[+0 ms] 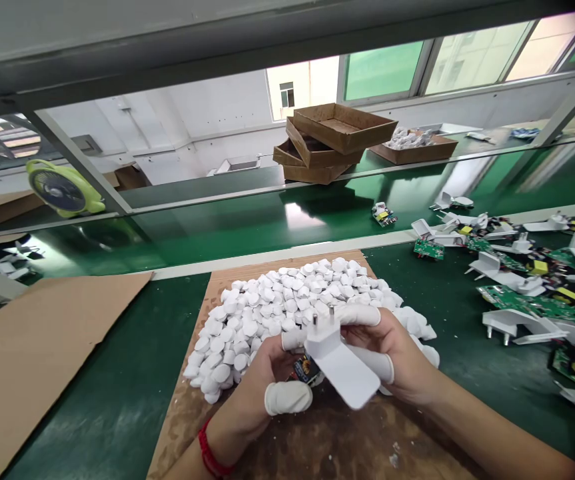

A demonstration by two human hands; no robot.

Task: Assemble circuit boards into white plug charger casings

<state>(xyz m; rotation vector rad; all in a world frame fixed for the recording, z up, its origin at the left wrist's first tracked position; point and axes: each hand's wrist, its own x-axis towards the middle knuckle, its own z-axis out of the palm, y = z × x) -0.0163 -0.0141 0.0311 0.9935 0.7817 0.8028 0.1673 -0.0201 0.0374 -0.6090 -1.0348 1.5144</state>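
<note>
Both hands wear white finger cots and are held over a brown board (362,447). In my right hand (392,347) is a white plug housing (350,373), its two metal pins pointing up and its flat panel angled toward me. Closed around a small dark circuit board (306,369), my left hand (272,383) is just left of the housing. Whether wires join the board to the housing is hidden. Behind the hands, a heap of small white padded pieces (287,300) covers the far part of the brown board.
Plug housings with green circuit boards (527,300) are piled at the right. A cardboard sheet (47,347) lies at the left. Beyond a pale rail runs a glossy green belt (217,230); stacked brown trays (342,133) and a green fan (62,189) stand past it.
</note>
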